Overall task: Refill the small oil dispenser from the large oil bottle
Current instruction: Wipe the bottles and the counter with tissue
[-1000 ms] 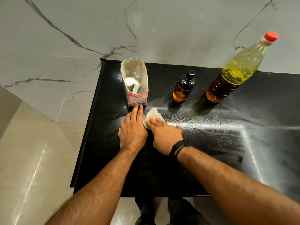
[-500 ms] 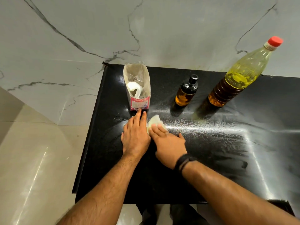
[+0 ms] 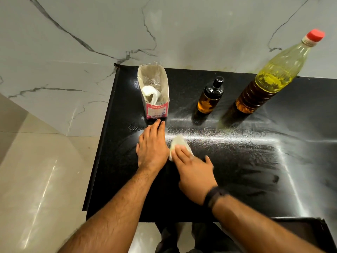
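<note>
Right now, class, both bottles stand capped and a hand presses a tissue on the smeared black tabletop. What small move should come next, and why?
Probably sweep the crumpled white tissue rightward under the right hand: greasy streaks cover the black tabletop there, while the left hand rests flat.

head: one wide-angle view, worn on head | faces forward and down, close over black counter | marble wall at 12 o'clock
</note>
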